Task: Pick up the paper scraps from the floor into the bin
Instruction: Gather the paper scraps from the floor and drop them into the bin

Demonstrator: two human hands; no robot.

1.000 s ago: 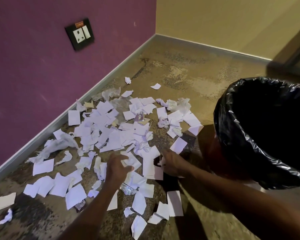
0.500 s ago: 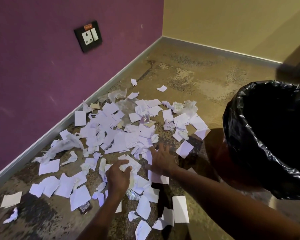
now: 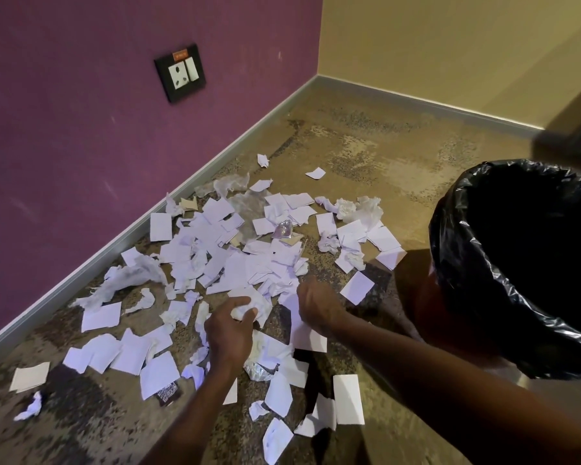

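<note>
Now my left hand (image 3: 230, 330) grips crumpled scraps (image 3: 249, 305); right hand (image 3: 317, 305) lies spread on the pile. Rake both together, then lift into bin (image 3: 457, 263).

L hand (image 3: 230, 325) fingers curled, gripping; R hand (image 3: 317, 305) lowered, palm down, fingers blurred.

Speckled brown floor (image 3: 366, 152) strewn with white paper scraps (image 3: 215, 256); a black-lined bin (image 3: 483, 297) stands at three o'clock of them.
</note>
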